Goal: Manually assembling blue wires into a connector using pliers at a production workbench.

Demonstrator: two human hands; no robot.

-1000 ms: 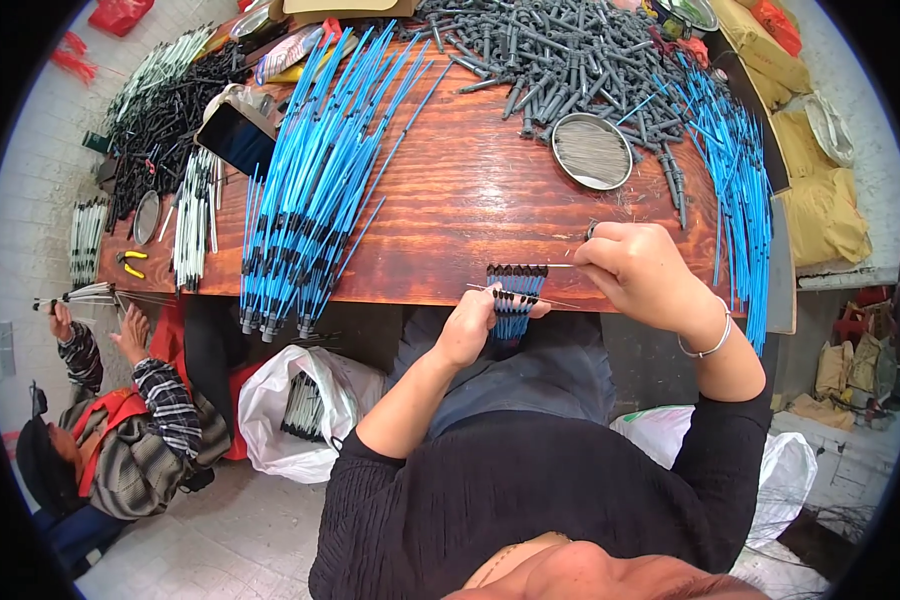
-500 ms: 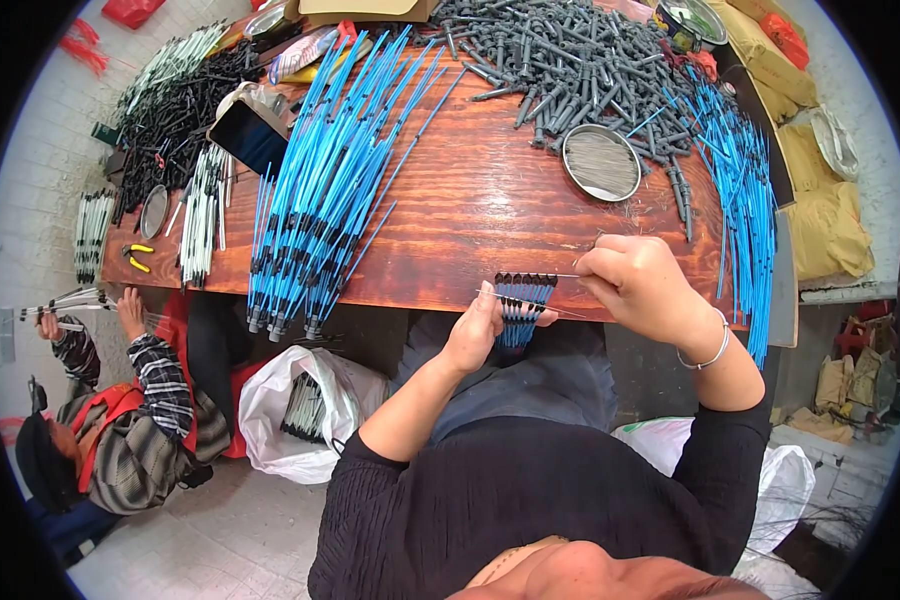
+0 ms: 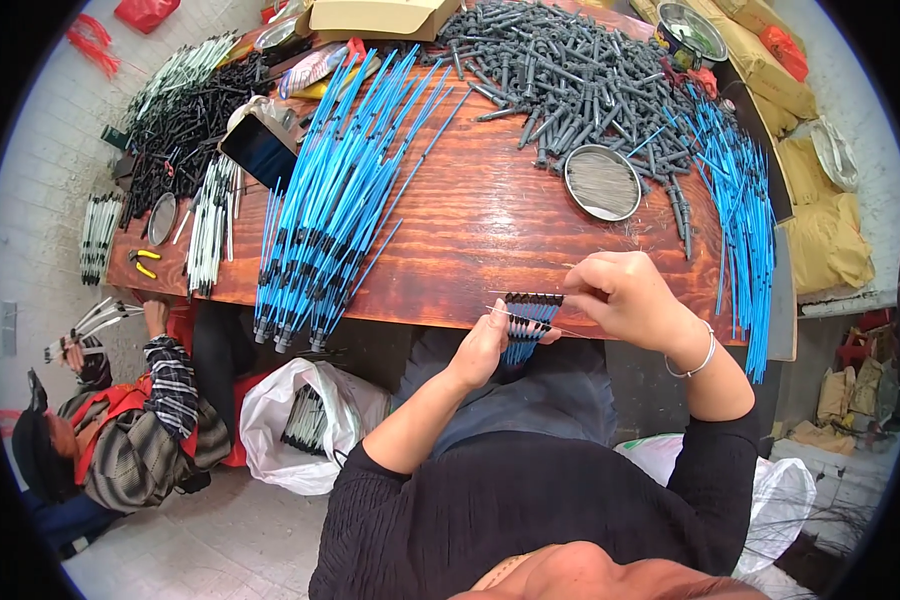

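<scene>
Broadly, a red-brown wooden table (image 3: 490, 230) is filling the view, and the person is sitting at its near edge. Across its far side a heap of grey plastic fittings (image 3: 570, 75) is lying, with a big fan of blue tubes (image 3: 335, 215) spreading to the left of centre and a second strip of blue tubes (image 3: 740, 200) running down the right edge. A round metal tin (image 3: 602, 183) of thin wires is sitting just below the grey heap. At far left, a co-worker in a checked sleeve (image 3: 170, 385) is crouching on the floor beside a white bag (image 3: 305, 420).

The left hand (image 3: 485, 345) is closing around a small row of black-capped blue tubes (image 3: 528, 320), holding it at the table's near edge, just over the lap. The right hand (image 3: 620, 295) is pinching its fingers at the row's right end, seemingly on a thin wire (image 3: 515, 315) crossing the bundle. Compared with a second ago, the bundle is sitting slightly higher and nearer the table edge, and the right hand is now closer in against it.
</scene>
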